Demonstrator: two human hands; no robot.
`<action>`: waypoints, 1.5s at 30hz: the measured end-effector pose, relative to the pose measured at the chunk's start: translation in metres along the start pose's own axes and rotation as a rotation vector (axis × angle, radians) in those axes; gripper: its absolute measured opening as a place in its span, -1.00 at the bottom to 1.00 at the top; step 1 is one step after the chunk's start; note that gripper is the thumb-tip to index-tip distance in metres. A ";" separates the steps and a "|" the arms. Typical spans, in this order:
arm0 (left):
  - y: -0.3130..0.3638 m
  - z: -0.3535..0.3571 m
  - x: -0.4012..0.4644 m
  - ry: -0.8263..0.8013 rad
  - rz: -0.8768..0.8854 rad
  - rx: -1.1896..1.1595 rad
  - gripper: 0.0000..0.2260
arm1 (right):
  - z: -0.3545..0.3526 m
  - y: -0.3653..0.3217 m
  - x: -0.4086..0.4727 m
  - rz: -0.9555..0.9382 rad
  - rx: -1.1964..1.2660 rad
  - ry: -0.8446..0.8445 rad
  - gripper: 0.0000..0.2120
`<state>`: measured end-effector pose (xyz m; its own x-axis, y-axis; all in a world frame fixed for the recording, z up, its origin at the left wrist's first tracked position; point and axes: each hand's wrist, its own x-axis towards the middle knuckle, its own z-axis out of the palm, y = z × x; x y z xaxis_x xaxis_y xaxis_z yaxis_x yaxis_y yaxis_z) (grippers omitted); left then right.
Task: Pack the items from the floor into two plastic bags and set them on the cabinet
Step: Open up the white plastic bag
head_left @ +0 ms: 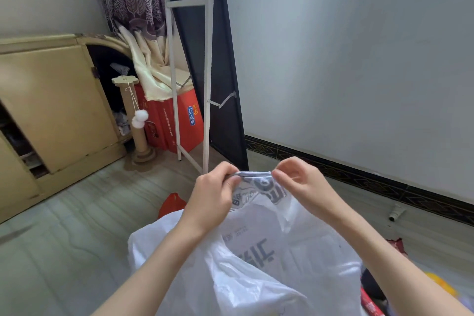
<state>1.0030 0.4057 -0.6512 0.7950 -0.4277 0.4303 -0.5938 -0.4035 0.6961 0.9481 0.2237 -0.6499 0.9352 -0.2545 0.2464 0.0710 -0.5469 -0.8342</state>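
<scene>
A large white plastic bag (256,259) with grey printed lettering hangs in front of me over the floor. My left hand (213,197) and my right hand (300,185) each pinch the bag's bunched top edge, holding a short stretch of it taut between them. A red plastic bag (172,203) peeks out from behind the white one on the floor. At the lower right edge lie several floor items (372,300), red and yellow, mostly hidden by my right arm. The beige cabinet (51,100) stands at the left.
A cardboard scratching post (133,120) with white pompoms, a red carton (177,123), a white metal rack (207,72) and a dark panel (220,84) fill the far corner. A short white pipe (396,210) sticks out near the right wall's skirting.
</scene>
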 end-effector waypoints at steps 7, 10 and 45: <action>-0.002 -0.014 0.004 0.134 -0.070 -0.232 -0.86 | -0.007 0.016 -0.003 -0.286 -0.493 0.151 -0.65; -0.002 -0.021 0.006 0.127 -0.058 -0.287 -0.83 | -0.007 0.016 0.002 -0.330 -0.490 0.342 -0.86; -0.023 -0.015 0.008 0.231 -0.115 0.415 -0.86 | 0.022 -0.030 -0.020 -0.535 -0.376 0.151 -0.90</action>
<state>1.0246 0.4233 -0.6550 0.8373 -0.1896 0.5127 -0.4622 -0.7464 0.4788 0.9351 0.2627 -0.6410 0.7435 0.0350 0.6678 0.3603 -0.8622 -0.3560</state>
